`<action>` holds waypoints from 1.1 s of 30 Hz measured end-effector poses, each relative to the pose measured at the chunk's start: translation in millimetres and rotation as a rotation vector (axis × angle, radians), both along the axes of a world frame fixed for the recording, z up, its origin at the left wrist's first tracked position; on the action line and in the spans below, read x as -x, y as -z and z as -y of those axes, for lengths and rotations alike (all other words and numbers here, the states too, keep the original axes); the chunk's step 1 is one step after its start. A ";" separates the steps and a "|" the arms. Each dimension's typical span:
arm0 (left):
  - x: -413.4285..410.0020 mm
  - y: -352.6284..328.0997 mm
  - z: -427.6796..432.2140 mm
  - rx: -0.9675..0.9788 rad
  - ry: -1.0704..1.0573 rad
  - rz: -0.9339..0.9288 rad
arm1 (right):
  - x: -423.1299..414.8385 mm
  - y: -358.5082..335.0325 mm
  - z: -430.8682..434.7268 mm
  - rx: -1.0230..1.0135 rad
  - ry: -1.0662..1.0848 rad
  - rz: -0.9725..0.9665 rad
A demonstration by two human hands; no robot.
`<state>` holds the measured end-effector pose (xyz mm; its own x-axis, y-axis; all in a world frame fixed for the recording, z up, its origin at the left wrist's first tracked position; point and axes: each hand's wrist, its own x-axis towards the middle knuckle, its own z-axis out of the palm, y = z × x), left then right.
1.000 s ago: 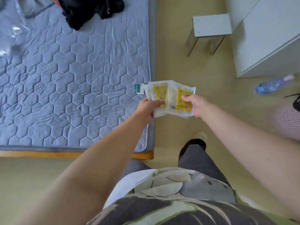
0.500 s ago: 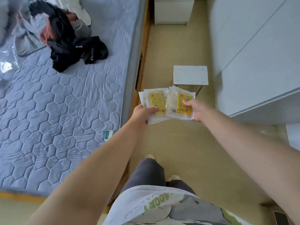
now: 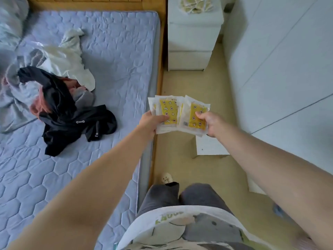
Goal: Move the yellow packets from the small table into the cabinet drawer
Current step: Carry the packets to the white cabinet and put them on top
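Left hand (image 3: 150,121) fingers (image 3: 163,118) pinch one packet stack (image 3: 167,110); right hand (image 3: 210,123) fingers (image 3: 199,115) pinch second stack (image 3: 197,110), touching first. Tabletop (image 3: 210,147) under right fingers. Cabinet (image 3: 192,33) well beyond fingers, drawers closed.

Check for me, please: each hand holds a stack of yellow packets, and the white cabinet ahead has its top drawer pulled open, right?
Not quite. In the head view the white cabinet has both drawers shut. The left hand and right hand do each hold a stack of yellow packets.
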<state>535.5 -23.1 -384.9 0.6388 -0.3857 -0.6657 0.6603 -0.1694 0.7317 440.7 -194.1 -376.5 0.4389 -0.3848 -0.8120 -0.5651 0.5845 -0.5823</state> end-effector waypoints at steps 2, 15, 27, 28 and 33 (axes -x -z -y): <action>-39.9 -4.7 21.6 0.006 0.015 -0.014 | -34.1 -5.1 24.1 -0.001 0.027 -0.008; -304.9 3.5 281.4 0.000 0.092 0.016 | -297.3 16.7 255.3 -0.038 0.112 0.049; -534.9 18.7 503.6 -0.049 -0.004 -0.147 | -536.5 27.0 487.8 -0.009 0.100 -0.059; -550.8 23.1 513.6 -0.074 -0.013 -0.151 | -551.9 30.1 498.7 -0.008 0.100 -0.070; -643.1 68.9 564.4 -0.191 -0.080 -0.113 | -630.4 56.7 553.9 0.037 0.096 -0.123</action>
